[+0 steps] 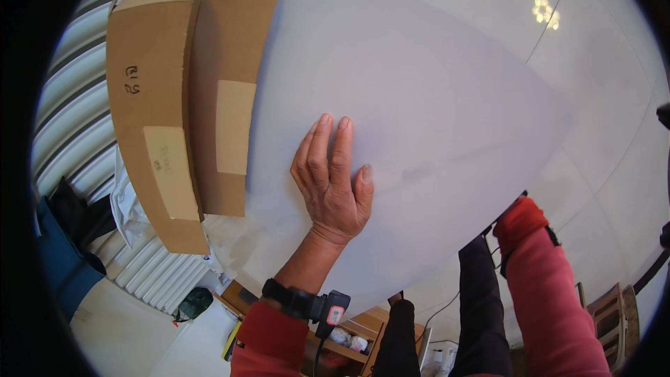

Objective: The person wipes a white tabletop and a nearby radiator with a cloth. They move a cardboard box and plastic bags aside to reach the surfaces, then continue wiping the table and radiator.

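Note:
My left hand (335,183) lies palm down on a large pale grey smooth panel or sheet (419,84), thumb apart and fingers stretched forward, holding nothing. A black strap with a small cabled device (331,308) sits around my left wrist. My right sleeve (544,272) reaches to the panel's right lower edge; my right hand is hidden there, so its grip does not show. Left of my left hand, two long brown cardboard pieces (146,99) (230,42) stand side by side along the panel, with lighter patches attached and some handwriting.
White ribbed radiators (78,68) run behind the cardboard. A blue bag-like item (65,262) and a dark green bag (194,303) are at lower left. An open wooden drawer (345,348) is below the panel. Stacked brown chairs or frames (612,314) stand at lower right on tiled floor (602,157).

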Tool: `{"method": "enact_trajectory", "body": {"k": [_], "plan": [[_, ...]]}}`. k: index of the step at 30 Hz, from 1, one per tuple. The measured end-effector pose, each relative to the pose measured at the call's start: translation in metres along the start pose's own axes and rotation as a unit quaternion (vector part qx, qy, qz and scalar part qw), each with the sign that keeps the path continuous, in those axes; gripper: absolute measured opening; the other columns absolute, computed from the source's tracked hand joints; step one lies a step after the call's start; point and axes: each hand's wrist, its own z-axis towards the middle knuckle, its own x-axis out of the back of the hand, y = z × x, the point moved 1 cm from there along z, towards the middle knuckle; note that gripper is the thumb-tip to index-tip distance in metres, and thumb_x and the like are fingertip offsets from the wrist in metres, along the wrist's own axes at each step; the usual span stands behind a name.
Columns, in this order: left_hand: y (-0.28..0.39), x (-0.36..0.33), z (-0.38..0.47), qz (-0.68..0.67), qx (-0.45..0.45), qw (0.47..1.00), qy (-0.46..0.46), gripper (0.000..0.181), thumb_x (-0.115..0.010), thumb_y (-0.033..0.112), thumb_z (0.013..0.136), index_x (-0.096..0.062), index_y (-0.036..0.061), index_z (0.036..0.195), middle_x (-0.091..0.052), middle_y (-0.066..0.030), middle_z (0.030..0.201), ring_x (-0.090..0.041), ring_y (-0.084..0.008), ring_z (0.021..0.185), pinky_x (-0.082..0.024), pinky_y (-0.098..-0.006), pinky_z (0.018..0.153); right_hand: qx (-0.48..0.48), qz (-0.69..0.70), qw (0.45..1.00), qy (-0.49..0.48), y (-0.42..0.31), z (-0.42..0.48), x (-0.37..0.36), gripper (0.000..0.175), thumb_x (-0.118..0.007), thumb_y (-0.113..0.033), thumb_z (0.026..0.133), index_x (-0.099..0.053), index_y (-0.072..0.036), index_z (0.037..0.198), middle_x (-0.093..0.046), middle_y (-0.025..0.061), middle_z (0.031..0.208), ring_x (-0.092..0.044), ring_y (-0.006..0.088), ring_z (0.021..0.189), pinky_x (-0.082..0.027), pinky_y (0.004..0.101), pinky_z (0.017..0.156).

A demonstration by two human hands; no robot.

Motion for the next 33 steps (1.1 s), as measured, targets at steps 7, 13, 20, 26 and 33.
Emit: {"method": "enact_trajectory", "body": {"k": [7,13,20,26,33], "plan": [[0.002,0.001,0.002,-0.017,0.019,1.000,0.009,0.053,-0.048,0.020,0.090,-0.043,0.0015,0.138,-0.037,-0.0166,0.143,-0.036,-0.0318,0.130,-0.026,-0.0442,0.107,-0.016,-0.056,0.998,0.007,0.026,-0.061,0.003,0.036,-0.053,-0.026,0.087,-0.059,0.002,0.110,-0.065,0.0117,0.097,-0.064,0.0248,0.089,-0.054,0.0395,0.074],[0.001,-0.004,-0.001,-0.046,0.026,0.998,0.046,0.055,-0.056,0.016,0.086,-0.044,0.0087,0.139,-0.039,-0.0123,0.143,-0.039,-0.0300,0.128,-0.030,-0.0429,0.104,-0.013,-0.087,0.996,0.003,0.037,-0.081,0.009,0.036,-0.053,-0.023,0.086,-0.059,0.003,0.111,-0.065,0.0125,0.098,-0.064,0.0261,0.091,-0.054,0.0405,0.076],[0.006,-0.009,-0.002,-0.060,0.030,0.994,0.087,0.056,-0.058,0.020,0.086,-0.043,0.0129,0.140,-0.039,-0.0100,0.143,-0.038,-0.0279,0.129,-0.029,-0.0431,0.106,0.179,-0.544,0.804,-0.158,0.033,-0.103,0.052,0.037,-0.053,-0.021,0.084,-0.058,0.004,0.112,-0.065,0.0135,0.100,-0.064,0.0277,0.094,-0.054,0.0417,0.077],[0.011,-0.020,-0.001,-0.032,0.033,0.996,0.070,0.057,-0.053,0.026,0.091,-0.036,0.0136,0.144,-0.035,-0.0105,0.146,-0.033,-0.0263,0.134,-0.023,-0.0458,0.113,-0.021,-0.027,0.996,-0.079,-0.018,-0.177,0.133,0.049,-0.045,-0.013,0.079,-0.046,0.013,0.120,-0.057,0.0204,0.116,-0.059,0.0340,0.106,-0.053,0.0462,0.086],[0.056,-0.001,-0.093,-0.141,0.085,0.982,0.091,0.059,-0.057,0.010,0.087,-0.039,0.0103,0.143,-0.034,-0.0147,0.148,-0.038,-0.0295,0.132,-0.023,-0.0519,0.112,0.032,0.043,0.984,-0.169,-0.089,-0.311,0.079,0.056,-0.046,-0.003,0.078,-0.043,-0.001,0.134,-0.051,0.0125,0.132,-0.047,0.0296,0.125,-0.038,0.0497,0.106]]}}
